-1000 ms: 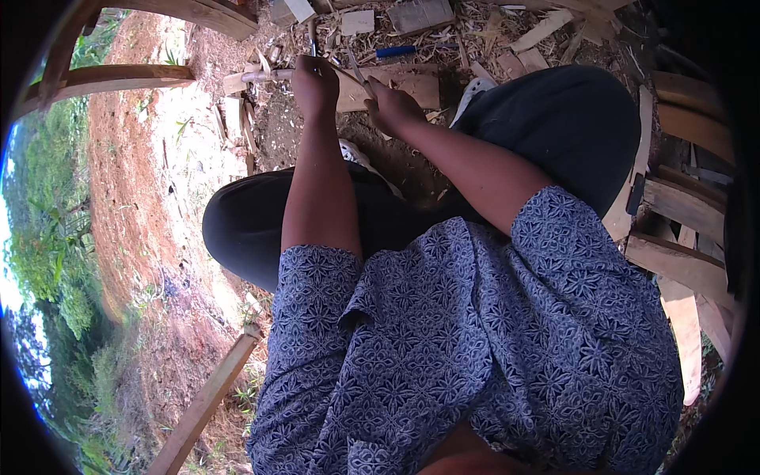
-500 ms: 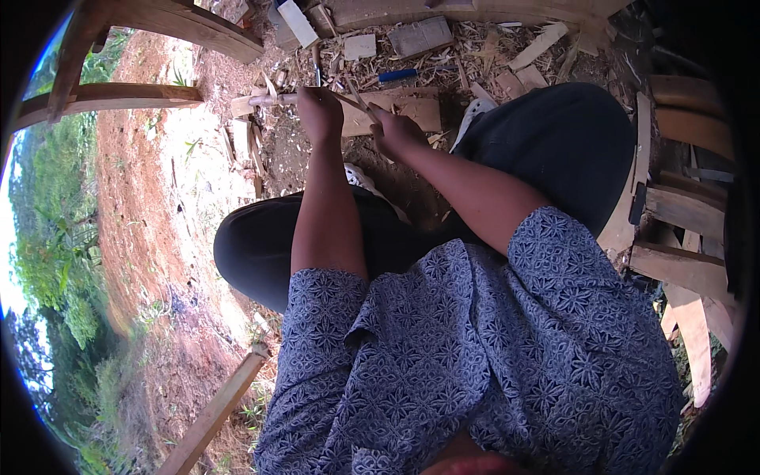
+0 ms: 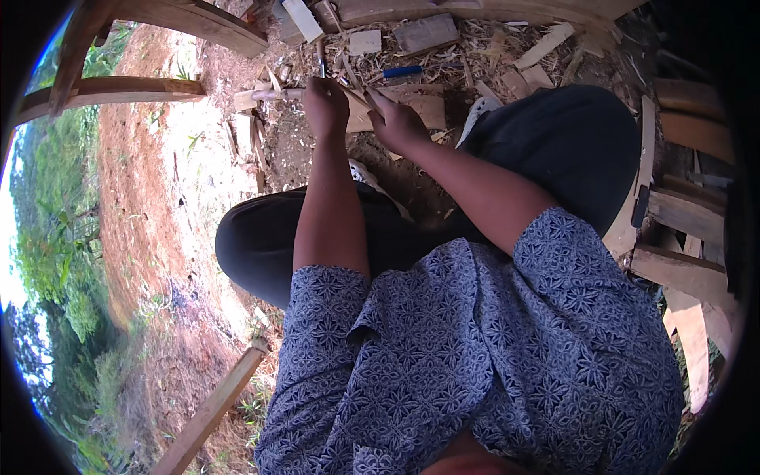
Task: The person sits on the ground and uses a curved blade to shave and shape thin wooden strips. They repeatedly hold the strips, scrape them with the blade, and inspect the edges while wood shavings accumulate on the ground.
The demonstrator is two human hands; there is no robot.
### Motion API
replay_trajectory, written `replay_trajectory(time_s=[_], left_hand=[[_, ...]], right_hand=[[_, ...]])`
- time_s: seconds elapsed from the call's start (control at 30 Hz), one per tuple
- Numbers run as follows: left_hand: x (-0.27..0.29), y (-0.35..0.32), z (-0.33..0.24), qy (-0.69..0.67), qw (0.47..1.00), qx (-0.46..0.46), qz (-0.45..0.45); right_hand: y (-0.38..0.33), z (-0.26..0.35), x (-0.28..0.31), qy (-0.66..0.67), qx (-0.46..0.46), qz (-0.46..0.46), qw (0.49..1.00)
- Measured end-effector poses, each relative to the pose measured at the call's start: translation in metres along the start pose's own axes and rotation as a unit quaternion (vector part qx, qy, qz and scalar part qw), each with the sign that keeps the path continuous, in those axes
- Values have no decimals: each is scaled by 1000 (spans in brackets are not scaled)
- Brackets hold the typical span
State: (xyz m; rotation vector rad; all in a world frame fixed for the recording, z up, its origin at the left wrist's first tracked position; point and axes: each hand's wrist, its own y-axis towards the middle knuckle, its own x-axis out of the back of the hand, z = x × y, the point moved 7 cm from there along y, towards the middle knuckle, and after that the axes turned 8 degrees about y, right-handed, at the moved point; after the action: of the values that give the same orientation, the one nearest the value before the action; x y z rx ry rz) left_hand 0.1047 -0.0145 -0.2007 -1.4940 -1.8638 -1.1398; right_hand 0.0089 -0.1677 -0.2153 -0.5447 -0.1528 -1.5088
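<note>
My left hand (image 3: 325, 104) is closed round a slim wooden stick (image 3: 279, 94), whose pale end pokes out to the left of the fist. Another length of it slants from the fist toward my right hand (image 3: 398, 125). That hand is closed on a narrow flat strip (image 3: 351, 73) pointing away from me; whether it is a blade or a wood sliver I cannot tell. Below and behind the hands lies a wooden board (image 3: 423, 109) on the ground. Just beyond my left fist is a tool with a brown handle and metal shaft (image 3: 321, 57).
A blue rod-shaped handle (image 3: 402, 71) lies among shavings, beside a grey wood block (image 3: 426, 33) and pale offcuts (image 3: 365, 43). A large beam (image 3: 372, 14) crosses the far side. Timber is stacked at right (image 3: 687, 207); wooden frame pieces (image 3: 119, 89) stand at left.
My left hand has shifted slightly away from me. The strip in my right hand points farther forward and shows more of its length. My right hand has barely moved.
</note>
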Motion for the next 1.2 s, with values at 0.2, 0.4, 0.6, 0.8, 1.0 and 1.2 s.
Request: replay_trajectory(time_s=[0.2,0.4,0.6,0.8,1.0,1.2], left_hand=[[5,-1,2,-12,1000,-12,-5],[10,-4,0,12,1000,23,19],[9,-1,-1,11,1000,18,21],[11,-2,-6,-2,1000,-5,15],[14,-4,-8,2,999,24,27],[16,-8,3,-3,998,36,42]], right_hand=[[-13,0,-16,-57,-13,43,997],[-16,-2,-15,-42,-29,56,997],[-14,10,-12,-51,15,30,998],[-16,24,-9,-34,74,-8,997],[-14,24,-12,-45,86,-7,995],[-16,21,-21,-60,39,26,997]])
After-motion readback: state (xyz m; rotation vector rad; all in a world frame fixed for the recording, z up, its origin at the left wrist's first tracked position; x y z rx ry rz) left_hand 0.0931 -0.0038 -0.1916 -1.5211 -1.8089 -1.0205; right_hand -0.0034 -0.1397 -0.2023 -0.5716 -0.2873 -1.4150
